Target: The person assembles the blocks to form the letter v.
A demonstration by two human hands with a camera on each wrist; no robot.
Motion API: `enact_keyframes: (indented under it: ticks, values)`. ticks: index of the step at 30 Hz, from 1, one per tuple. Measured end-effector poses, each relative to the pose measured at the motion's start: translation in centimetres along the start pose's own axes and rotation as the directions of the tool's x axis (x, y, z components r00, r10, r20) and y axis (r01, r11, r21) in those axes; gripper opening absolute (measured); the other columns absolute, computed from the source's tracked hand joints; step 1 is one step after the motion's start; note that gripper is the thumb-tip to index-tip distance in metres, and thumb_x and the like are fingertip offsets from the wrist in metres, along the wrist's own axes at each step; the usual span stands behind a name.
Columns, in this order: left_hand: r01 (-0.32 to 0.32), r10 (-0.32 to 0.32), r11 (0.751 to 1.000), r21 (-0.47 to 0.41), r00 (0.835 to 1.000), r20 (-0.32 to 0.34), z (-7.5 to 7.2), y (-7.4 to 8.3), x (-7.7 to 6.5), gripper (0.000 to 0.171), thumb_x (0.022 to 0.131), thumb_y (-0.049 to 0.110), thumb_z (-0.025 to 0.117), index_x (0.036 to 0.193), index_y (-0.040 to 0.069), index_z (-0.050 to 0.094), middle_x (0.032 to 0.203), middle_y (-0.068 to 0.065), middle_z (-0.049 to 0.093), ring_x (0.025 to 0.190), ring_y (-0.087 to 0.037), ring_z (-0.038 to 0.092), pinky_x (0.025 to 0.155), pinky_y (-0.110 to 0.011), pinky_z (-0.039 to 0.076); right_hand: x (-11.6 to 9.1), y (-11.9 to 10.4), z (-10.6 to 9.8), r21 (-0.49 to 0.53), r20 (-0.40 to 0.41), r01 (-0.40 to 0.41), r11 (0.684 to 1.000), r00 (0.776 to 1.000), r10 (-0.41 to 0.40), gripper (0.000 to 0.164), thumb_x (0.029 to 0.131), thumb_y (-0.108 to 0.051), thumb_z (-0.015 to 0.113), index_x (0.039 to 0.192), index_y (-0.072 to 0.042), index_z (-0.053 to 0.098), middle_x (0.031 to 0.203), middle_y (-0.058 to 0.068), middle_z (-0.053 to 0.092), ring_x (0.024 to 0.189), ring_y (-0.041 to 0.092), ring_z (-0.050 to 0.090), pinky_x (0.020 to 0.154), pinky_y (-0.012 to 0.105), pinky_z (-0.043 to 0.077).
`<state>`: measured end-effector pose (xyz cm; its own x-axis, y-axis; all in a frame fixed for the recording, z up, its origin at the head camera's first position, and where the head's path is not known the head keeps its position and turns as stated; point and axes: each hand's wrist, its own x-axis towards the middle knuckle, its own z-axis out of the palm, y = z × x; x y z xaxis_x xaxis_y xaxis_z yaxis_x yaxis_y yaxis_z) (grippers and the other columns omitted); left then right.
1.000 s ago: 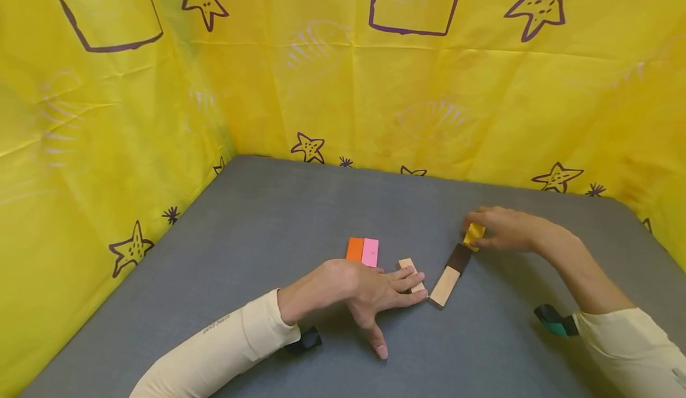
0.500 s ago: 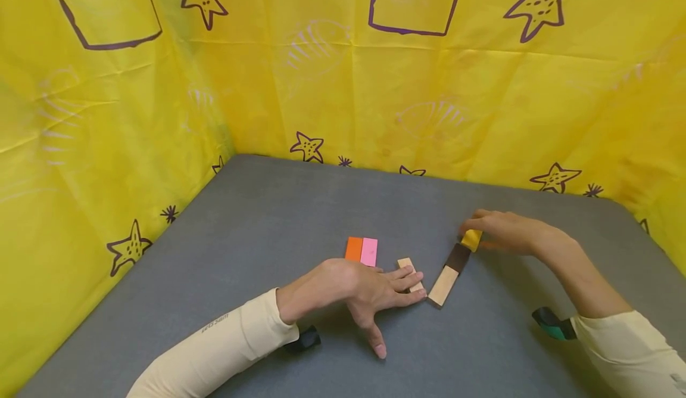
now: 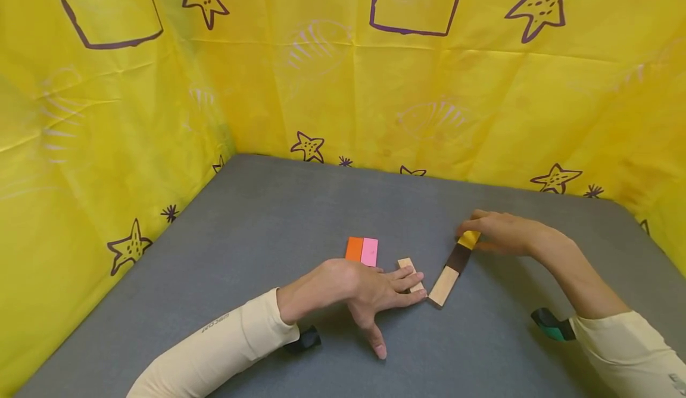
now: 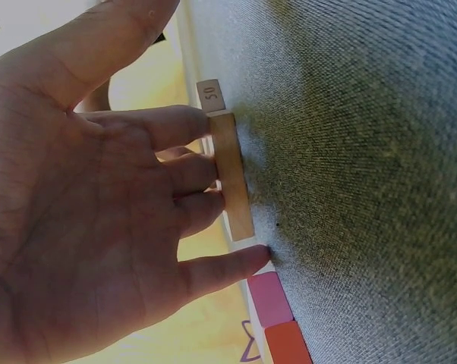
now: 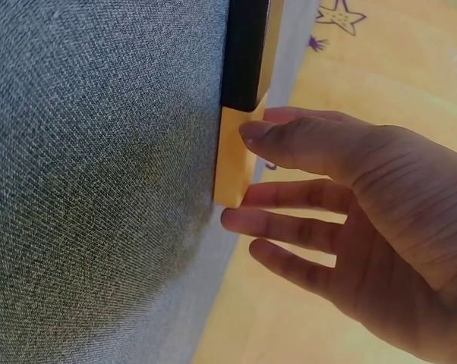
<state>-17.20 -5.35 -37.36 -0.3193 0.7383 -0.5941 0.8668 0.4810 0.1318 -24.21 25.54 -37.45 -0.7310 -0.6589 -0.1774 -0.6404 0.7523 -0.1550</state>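
My left hand [image 3: 375,291] lies spread over a plain wooden block [image 3: 405,263], its straight fingertips resting on it; the left wrist view shows three of them at the block's [image 4: 230,178] upper side. With thumb and fingers on opposite sides, my right hand [image 3: 506,232] pinches a yellow block [image 3: 470,239], whose end meets a dark brown block [image 3: 458,259] in the right wrist view. A second plain block [image 3: 443,286] continues that slanting row toward me. Its near end sits by my left index fingertip, at an angle to the block under my left fingers.
Beyond my left hand lie an orange block [image 3: 354,249] and a pink block [image 3: 370,251], side by side and partly covered by the hand. A grey tabletop [image 3: 278,207] runs back to a yellow printed cloth [image 3: 348,100] hanging behind and at the sides.
My right hand has brought the yellow block slightly left and toward me, into line against the dark brown block. The left hand and the other blocks have stayed in place.
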Motion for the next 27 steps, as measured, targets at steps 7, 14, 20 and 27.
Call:
enact_keyframes:
  ticks: [7, 14, 20, 27]
  values:
    - [0.004, -0.004, 1.000, -0.001, 1.000, -0.001, -0.07, 0.07, -0.08, 0.117, 0.086, 0.068, 0.073, 0.169, 0.032, -0.001, 0.177, 0.010, -0.017, 0.165, -0.009, -0.015, 0.134, -0.037, 0.017, 0.02, -0.03, -0.10, 0.001, 0.019, -0.015, 1.000, 1.000, 0.015, 0.037, 0.091, -0.009, 0.078, 0.125, -0.021, 0.071, 0.125, 0.012, 0.066, 0.110, 0.033, 0.067, 0.092, 0.057, 0.057]
    - [0.009, -0.009, 1.000, 0.018, 1.000, -0.009, -0.03, 0.21, -0.15, 0.117, 0.085, 0.070, 0.072, 0.169, 0.032, -0.001, 0.177, 0.010, -0.017, 0.165, -0.009, -0.014, 0.134, -0.036, 0.018, -0.01, -0.03, -0.11, -0.009, 0.016, -0.011, 1.000, 1.000, 0.011, 0.037, 0.091, -0.010, 0.079, 0.125, -0.021, 0.072, 0.123, 0.011, 0.067, 0.109, 0.032, 0.067, 0.092, 0.056, 0.058]
    - [0.007, -0.006, 1.000, 0.008, 1.000, -0.004, 0.01, 0.12, -0.12, 0.118, 0.085, 0.069, 0.073, 0.169, 0.032, -0.001, 0.177, 0.010, -0.017, 0.165, -0.009, -0.014, 0.134, -0.037, 0.018, 0.01, -0.14, -0.13, -0.004, 0.022, -0.017, 1.000, 1.000, 0.017, 0.037, 0.091, -0.010, 0.079, 0.126, -0.021, 0.071, 0.124, 0.011, 0.067, 0.109, 0.031, 0.067, 0.092, 0.056, 0.058]
    - [0.005, -0.006, 1.000, 0.010, 1.000, 0.001, 0.00, 0.08, -0.09, 0.117, 0.086, 0.069, 0.072, 0.169, 0.032, -0.001, 0.177, 0.010, -0.017, 0.165, -0.009, -0.014, 0.134, -0.037, 0.018, -0.09, -0.27, -0.18, -0.014, 0.012, -0.011, 1.000, 1.000, 0.011, 0.036, 0.091, -0.013, 0.080, 0.125, -0.022, 0.071, 0.123, 0.010, 0.066, 0.107, 0.030, 0.068, 0.091, 0.055, 0.058]
